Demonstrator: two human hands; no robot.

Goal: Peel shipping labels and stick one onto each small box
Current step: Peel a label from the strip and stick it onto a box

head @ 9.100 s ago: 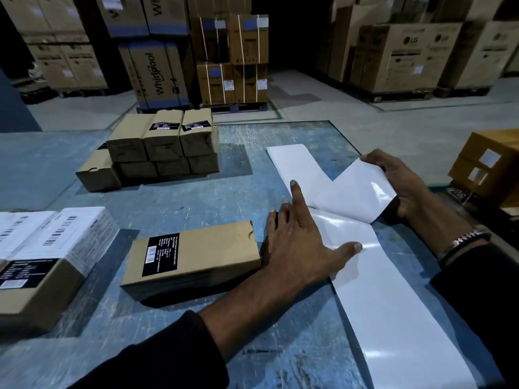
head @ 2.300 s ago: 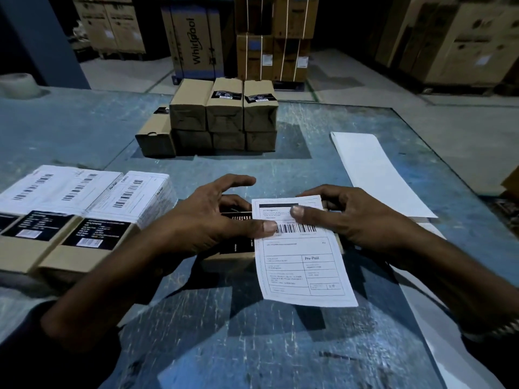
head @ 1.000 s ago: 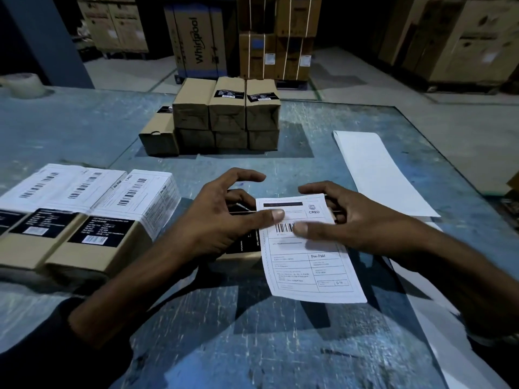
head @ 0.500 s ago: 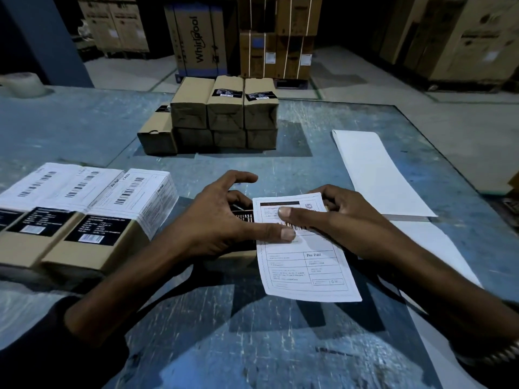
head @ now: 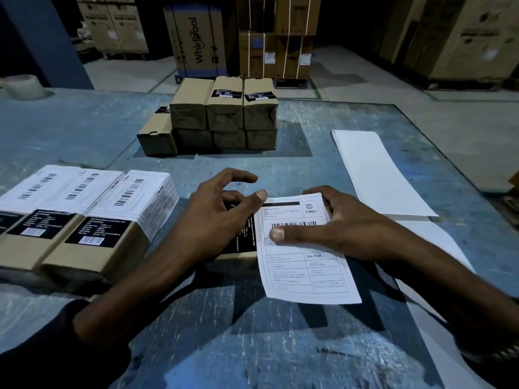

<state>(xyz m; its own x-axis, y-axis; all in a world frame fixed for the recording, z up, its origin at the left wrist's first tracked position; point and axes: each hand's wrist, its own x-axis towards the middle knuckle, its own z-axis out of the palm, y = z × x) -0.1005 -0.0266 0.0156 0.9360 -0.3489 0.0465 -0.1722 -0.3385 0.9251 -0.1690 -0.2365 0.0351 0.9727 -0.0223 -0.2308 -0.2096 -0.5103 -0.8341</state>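
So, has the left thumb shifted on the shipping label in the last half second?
Yes. The left hand slid its thumb away from the person, from just below the barcode to the top left corner of the shipping label.

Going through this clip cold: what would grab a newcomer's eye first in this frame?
First, the white shipping label at centre, pressed by the right hand and the left hand onto a small box, its lower half hanging past the box's near edge. Next, the labelled boxes lined up at left, then the stack of unlabelled boxes farther back on the blue table.
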